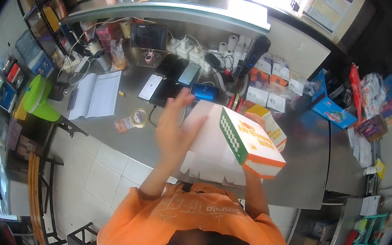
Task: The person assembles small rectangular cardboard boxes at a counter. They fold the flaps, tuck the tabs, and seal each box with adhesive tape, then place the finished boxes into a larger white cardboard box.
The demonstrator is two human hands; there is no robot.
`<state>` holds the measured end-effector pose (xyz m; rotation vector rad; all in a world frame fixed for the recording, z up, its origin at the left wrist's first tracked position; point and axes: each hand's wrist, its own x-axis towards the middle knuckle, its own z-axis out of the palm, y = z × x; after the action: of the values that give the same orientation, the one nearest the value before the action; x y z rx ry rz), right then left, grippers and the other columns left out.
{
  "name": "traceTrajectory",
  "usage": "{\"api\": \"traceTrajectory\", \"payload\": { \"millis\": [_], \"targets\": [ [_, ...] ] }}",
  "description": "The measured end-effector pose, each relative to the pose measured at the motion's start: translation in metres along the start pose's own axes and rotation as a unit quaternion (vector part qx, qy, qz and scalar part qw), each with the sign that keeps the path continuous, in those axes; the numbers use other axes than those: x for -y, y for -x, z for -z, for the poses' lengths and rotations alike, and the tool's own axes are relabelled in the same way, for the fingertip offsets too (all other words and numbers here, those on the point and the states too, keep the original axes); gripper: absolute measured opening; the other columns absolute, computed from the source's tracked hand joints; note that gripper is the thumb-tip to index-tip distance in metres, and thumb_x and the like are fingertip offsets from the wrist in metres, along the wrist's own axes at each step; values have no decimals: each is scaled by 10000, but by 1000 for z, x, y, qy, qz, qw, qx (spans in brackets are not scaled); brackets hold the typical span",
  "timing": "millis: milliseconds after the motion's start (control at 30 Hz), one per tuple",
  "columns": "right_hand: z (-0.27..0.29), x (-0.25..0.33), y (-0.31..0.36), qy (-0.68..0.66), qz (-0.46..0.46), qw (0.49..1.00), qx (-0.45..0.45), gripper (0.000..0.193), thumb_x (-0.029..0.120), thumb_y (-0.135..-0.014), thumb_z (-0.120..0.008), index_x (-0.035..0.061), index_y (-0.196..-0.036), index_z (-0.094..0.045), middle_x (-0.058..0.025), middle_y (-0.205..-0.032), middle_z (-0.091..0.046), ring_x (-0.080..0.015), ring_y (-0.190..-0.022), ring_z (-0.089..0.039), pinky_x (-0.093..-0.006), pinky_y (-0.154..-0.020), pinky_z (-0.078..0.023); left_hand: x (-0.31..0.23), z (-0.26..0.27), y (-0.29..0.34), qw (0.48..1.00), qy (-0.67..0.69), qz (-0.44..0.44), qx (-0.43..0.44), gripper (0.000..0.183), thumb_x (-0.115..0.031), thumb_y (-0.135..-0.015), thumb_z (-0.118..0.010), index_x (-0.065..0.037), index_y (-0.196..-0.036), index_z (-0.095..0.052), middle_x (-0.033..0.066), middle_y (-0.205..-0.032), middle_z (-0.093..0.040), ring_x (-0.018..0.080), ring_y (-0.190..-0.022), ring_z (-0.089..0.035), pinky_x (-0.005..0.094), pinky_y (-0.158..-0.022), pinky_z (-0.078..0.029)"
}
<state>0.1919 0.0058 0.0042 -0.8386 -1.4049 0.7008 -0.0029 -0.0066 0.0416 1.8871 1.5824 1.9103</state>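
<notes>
A white, orange and green cardboard box (254, 141) sits tilted above the grey metal table (299, 170), gripped by the right hand (257, 120) of an orange-shirted worker (141, 218); the left hand (174, 129), fingers spread wide, hovers near pale, flat cardboard sheets (207, 145).

The person wears a bright orange cloth shirt (145, 225) with 2 short sleeves (132, 205) and thin white outline drawings and lettering (191, 206); both hands (175, 132) are bare.

Open notebk (104, 93), lit phone (150, 88) to R, green bin (43, 99) L.
</notes>
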Motion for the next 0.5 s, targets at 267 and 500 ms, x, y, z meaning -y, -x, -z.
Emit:
{"api": "traceTrajectory", "payload": {
  "millis": [267,500],
  "targets": [
    [-14,25,7,101,-152,957,225,445,286,-965,-632,36,-1312,-506,-118,-1133,-643,-191,-994,-632,-367,-800,-501,2,0,5,993,-4,-98,69,344,50,-792,-678,-83,-1107,-716,108,-990,-715,243,-856,-697,320,-740,-547],
    [-25,36,1,-195,-287,935,-67,497,339,-1041,-488,22,-1407,-375,-116,-1367,-500,-234,-1285,-500,-455,-1037,-453,6,-6,10,971,72,-217,72,278,32,-754,-701,-84,-1004,-734,56,-875,-697,228,-794,-680,299,-713,-552]
  ]
}}
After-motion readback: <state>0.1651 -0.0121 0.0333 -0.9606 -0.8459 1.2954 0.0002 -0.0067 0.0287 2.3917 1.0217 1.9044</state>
